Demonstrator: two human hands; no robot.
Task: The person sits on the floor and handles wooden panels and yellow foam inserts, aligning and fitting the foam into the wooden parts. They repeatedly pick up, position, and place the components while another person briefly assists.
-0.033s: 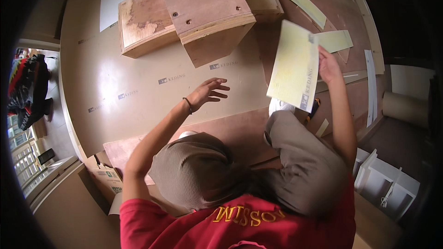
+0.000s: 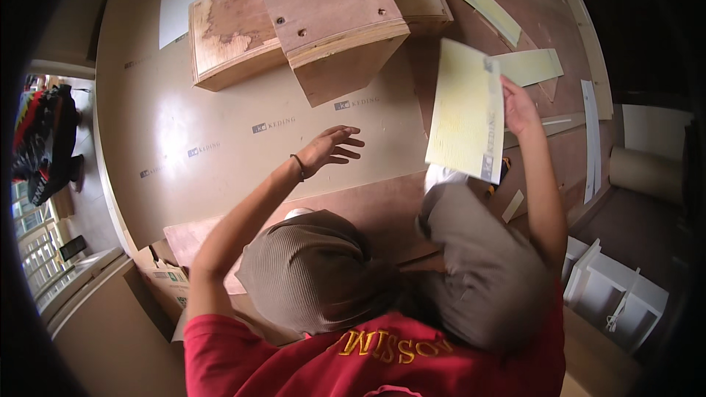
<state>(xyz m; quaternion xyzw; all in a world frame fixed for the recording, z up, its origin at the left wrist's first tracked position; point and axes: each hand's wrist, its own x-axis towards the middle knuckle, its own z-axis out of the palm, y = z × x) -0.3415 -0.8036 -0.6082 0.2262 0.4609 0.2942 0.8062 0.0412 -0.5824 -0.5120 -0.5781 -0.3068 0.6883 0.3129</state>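
Observation:
My right hand (image 2: 521, 109) grips a pale yellow rectangular sheet (image 2: 463, 114) by its right edge; a grey printed strip runs along that side. The sheet is raised and tilted, covering part of my white shoe (image 2: 443, 176). My left hand (image 2: 331, 151), fingers stretched out and holding nothing, hovers over a glossy tan board (image 2: 243, 169) with printed marks. Beyond it stands a wooden box (image 2: 331, 11) with several screw holes on top, crossing a lower wooden box (image 2: 235, 33).
Yellow offcuts (image 2: 529, 67) and a narrow yellow strip (image 2: 491, 15) lie at the far right. Long white strips (image 2: 590, 140) are at the right edge, near a brown roll (image 2: 647, 174). White shelving (image 2: 618, 290) stands lower right, a cardboard box (image 2: 163, 279) lower left.
The yellow sheet has swung slightly, its top edge shifting left and down. My right hand moved a little left with it; my left hand is almost unmoved.

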